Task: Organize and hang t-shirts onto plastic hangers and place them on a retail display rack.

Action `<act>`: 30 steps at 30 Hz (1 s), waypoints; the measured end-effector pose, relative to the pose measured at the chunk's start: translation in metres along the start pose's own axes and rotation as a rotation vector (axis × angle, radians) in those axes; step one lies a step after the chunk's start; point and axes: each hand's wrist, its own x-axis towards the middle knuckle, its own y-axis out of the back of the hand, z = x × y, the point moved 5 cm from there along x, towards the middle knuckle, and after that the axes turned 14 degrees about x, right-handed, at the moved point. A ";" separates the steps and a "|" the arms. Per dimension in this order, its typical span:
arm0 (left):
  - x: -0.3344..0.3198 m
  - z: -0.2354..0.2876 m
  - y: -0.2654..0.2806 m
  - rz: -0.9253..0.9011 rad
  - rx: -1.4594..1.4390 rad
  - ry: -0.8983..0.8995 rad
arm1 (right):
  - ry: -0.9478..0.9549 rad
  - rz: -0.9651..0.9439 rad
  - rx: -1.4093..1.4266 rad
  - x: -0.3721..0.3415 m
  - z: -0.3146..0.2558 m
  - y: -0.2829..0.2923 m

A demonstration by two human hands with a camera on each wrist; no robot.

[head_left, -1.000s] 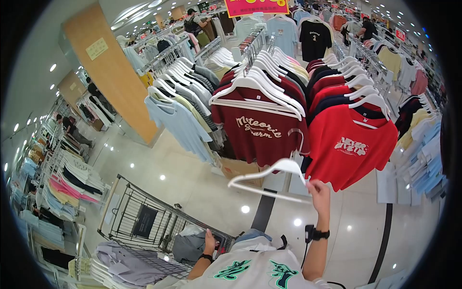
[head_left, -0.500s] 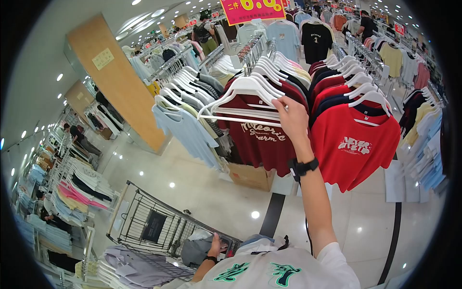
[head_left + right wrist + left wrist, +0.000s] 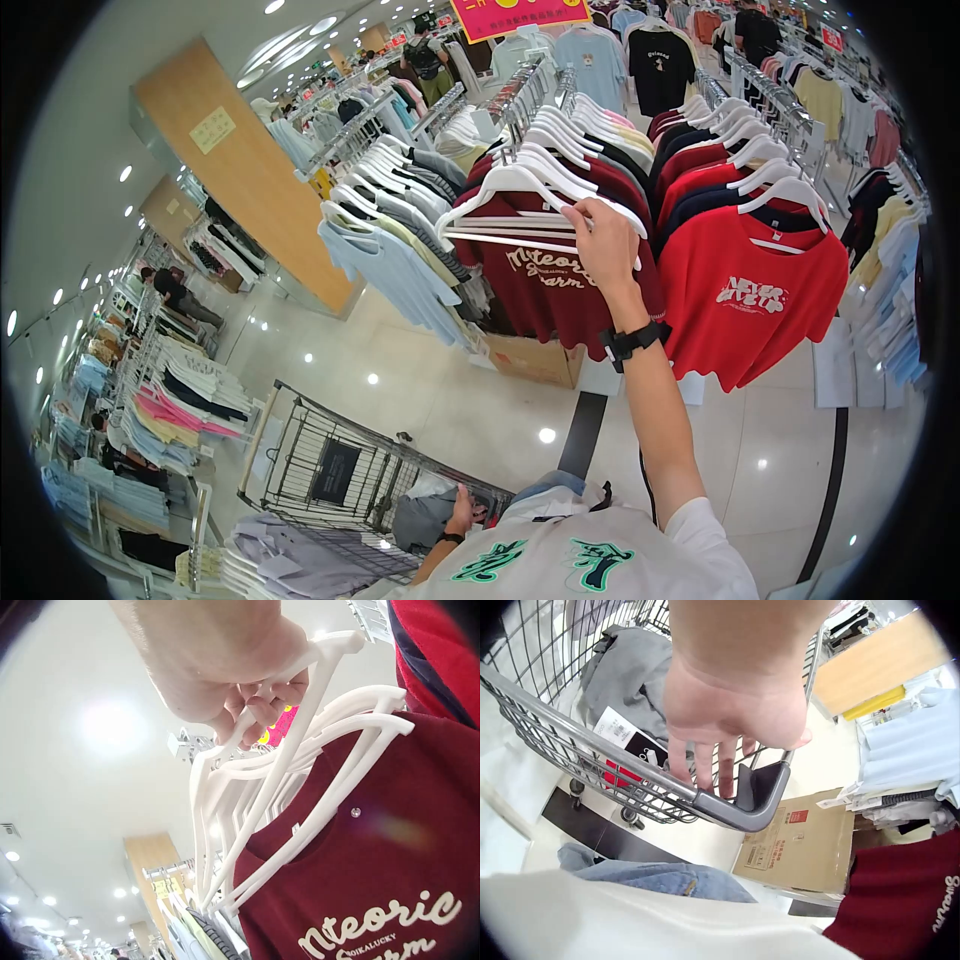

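Clothes shop, seen from the wearer's head and wrists; the person's right hand point(image 3: 607, 243) was reaching forward, fingers curled around one shoulder of a bare white hanger point(image 3: 514, 178); that hanger stood at the front of a rack, before a maroon shirt point(image 3: 560, 318) with cream script lettering; other bare white hangers point(image 3: 379, 724) sat just behind it, also in front of the shirt; a metal rail point(image 3: 525, 90) ran back above the row; a red shirt point(image 3: 740, 340) hung to the right.

The left hand point(image 3: 731, 712) lay low at the rim of a shopping cart point(image 3: 742, 819), fingers fairly straight and, it seemed, resting there rather than clasping; a grey garment point(image 3: 634, 671) lay in the basket.

The step in hand looked like placing the bare hanger among its fellows; whether its hook was seated could not be told; the next move seemed to call for settling the hook over the rail, checking that it bore the weight, then loosening the fingers without dragging neighbouring hangers.
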 end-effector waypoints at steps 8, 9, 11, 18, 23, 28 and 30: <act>0.030 -0.021 0.011 -0.059 -0.038 0.135 | 0.025 -0.030 0.039 -0.006 0.010 -0.005; 0.024 -0.020 0.006 -0.058 -0.062 0.146 | 0.018 -0.036 0.054 -0.006 0.015 -0.007; 0.019 -0.019 0.009 -0.063 -0.102 0.127 | -0.014 -0.046 0.105 -0.008 0.022 -0.014; 0.026 -0.036 0.011 -0.057 -0.264 0.184 | -0.058 -0.097 0.070 -0.001 0.044 -0.037; -0.008 -0.017 0.006 0.045 -0.215 0.228 | -0.021 -0.055 0.044 0.015 0.058 -0.040; 0.037 -0.028 0.021 -0.093 -0.240 0.203 | -0.016 -0.079 0.014 0.027 0.069 -0.039; 0.045 -0.034 0.023 -0.169 -0.277 0.201 | -0.034 -0.068 0.031 0.024 0.069 -0.037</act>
